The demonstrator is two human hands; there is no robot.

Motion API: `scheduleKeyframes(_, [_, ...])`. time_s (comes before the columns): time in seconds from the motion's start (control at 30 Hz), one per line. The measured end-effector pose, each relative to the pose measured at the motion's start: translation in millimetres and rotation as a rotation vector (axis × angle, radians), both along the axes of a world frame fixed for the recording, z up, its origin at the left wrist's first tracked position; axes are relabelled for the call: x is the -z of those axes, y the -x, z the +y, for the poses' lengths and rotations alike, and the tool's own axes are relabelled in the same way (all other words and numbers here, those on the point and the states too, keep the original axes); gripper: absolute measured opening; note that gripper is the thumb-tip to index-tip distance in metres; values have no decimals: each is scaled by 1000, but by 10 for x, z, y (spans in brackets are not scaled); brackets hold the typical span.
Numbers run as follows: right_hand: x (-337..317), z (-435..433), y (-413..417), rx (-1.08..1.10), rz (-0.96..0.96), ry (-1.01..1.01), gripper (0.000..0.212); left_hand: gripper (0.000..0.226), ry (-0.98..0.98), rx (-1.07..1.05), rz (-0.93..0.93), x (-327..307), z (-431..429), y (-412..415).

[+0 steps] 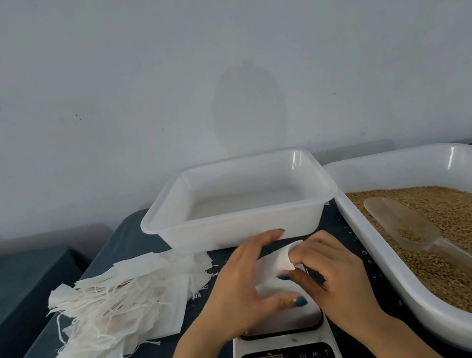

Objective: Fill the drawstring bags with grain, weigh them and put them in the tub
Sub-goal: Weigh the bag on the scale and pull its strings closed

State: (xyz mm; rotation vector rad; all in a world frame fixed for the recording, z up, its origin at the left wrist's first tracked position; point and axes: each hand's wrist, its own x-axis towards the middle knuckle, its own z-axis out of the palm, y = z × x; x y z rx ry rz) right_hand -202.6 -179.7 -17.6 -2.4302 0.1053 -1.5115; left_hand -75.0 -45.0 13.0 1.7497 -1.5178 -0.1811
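Both of my hands hold one small white drawstring bag (269, 269) above the kitchen scale (285, 353). My left hand (245, 285) cups the bag from the left, fingers curled round it. My right hand (333, 274) pinches the bag's upper edge, with fingers tucked into its mouth. The bag looks flat, with no grain showing in it. An empty translucent tub (238, 201) stands just behind my hands. A heap of flat white drawstring bags (116, 309) lies to the left. On the right, a large white tray (455, 320) holds brown grain (464, 223) with a clear plastic scoop (413, 231) lying in it.
Everything rests on a dark blue tablecloth (134, 244) against a pale wall. A few loose grains lie scattered on the cloth between the scale and the tray. The scale's display is blank. A lower dark surface (14, 291) sits to the far left.
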Motion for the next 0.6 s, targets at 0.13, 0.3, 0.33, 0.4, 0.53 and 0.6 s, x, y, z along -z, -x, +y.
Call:
scheduleKeyframes(0.13, [1, 22, 13, -8, 19, 86, 12, 79, -93, -19, -55, 34, -21, -52])
scheduleKeyframes(0.3, [-23, 66, 18, -5, 11, 147, 25, 54, -52, -95, -96, 53, -11, -91])
scheduleKeyframes(0.33, [-29, 71, 23, -5, 11, 148, 28, 52, -46, -111, -103, 55, -13, -89])
scheduleKeyframes(0.4, [-44, 75, 36, -8, 19, 153, 29, 48, -34, -134, -102, 57, -14, -87])
scheduleKeyframes(0.53, [-64, 84, 55, -4, 42, 188, 29, 38, -22, -147, -116, 50, -18, -74])
scheduleKeyframes(0.6, [-80, 98, 53, 19, 53, 228, 24, 35, -14, -149, -145, 50, -14, -67])
